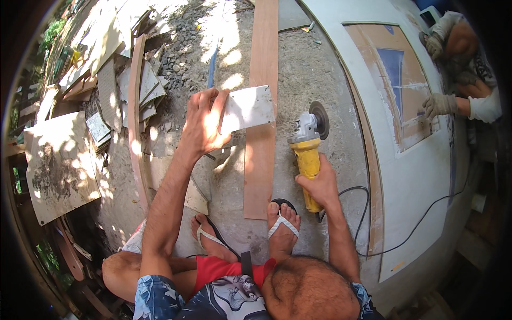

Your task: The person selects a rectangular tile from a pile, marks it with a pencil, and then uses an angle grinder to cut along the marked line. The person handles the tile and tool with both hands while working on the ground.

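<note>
My left hand (205, 120) grips the left end of a flat white board piece (249, 109), fingers over its upper edge. The piece's right end reaches over a long brown wooden plank (260, 173) lying on the ground in front of me. My right hand (321, 184) is wrapped round the yellow body of an angle grinder (308, 160). Its grey head points away from me, and the dark cutting disc (319, 120) stands to the right of the white piece, apart from it. Whether the disc spins I cannot tell.
A black cord (410, 242) loops right from the grinder across a large white panel (410, 205). A co-worker's gloved hand (440, 105) rests near the panel's brown and blue inset. Broken boards (109, 90) pile up at the left. My sandalled feet (282, 226) flank the plank's near end.
</note>
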Demonstrator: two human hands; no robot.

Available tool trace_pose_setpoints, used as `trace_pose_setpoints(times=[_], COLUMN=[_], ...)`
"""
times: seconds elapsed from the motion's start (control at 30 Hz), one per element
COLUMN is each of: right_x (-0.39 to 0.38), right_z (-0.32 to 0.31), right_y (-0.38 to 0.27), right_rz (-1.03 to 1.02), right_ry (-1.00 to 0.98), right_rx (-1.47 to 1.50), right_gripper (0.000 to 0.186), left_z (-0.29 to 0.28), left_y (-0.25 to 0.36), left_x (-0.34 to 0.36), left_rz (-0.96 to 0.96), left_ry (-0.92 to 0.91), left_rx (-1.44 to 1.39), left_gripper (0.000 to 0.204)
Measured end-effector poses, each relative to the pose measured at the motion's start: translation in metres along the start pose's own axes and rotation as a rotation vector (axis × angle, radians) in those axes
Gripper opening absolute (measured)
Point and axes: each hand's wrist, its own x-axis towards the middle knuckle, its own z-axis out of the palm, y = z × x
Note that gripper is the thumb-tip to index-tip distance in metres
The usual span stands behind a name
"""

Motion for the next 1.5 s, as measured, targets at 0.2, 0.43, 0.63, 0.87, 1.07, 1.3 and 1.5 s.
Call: trace_pose_setpoints(times=[0.2, 0.43, 0.63, 0.87, 1.07, 1.3, 1.5], right_x=[0.005, 0.01, 0.014, 0.012, 0.012, 0.014, 0.02], right_z=[0.01, 0.011, 0.009, 0.008, 0.006, 0.012, 0.017], right_y=[-0.015, -0.024, -0.015, -0.013, -0.02, -0.02, -0.022], right_rz=[0.016, -0.055, -0.011, -0.002, -0.049, 0.002, -0.029], right_ry=[-0.043, -0.05, -0.03, -0.026, -0.021, -0.036, -0.055], right_rx=[-0.093, -0.043, -0.001, 0.0, -0.047, -0.089, -0.093], right_gripper=[0.056, 0.058, 0.052, 0.049, 0.049, 0.055, 0.056], left_z=[0.038, 0.046, 0.046, 0.057, 0.058, 0.053, 0.053], left_y=[-0.004, -0.01, -0.012, -0.013, -0.016, -0.014, -0.016], left_x=[-0.026, -0.036, -0.031, -0.027, -0.028, -0.024, -0.017], left_rz=[-0.389, -0.32, -0.402, -0.413, -0.389, -0.412, -0.436], left_ry=[-0.199, -0.047, -0.175, -0.244, -0.252, -0.29, -0.2], left_rx=[-0.3, -0.426, -0.213, -0.107, -0.136, -0.167, -0.256], left_gripper=[0.11, 0.111, 0.108, 0.109, 0.113, 0.116, 0.112])
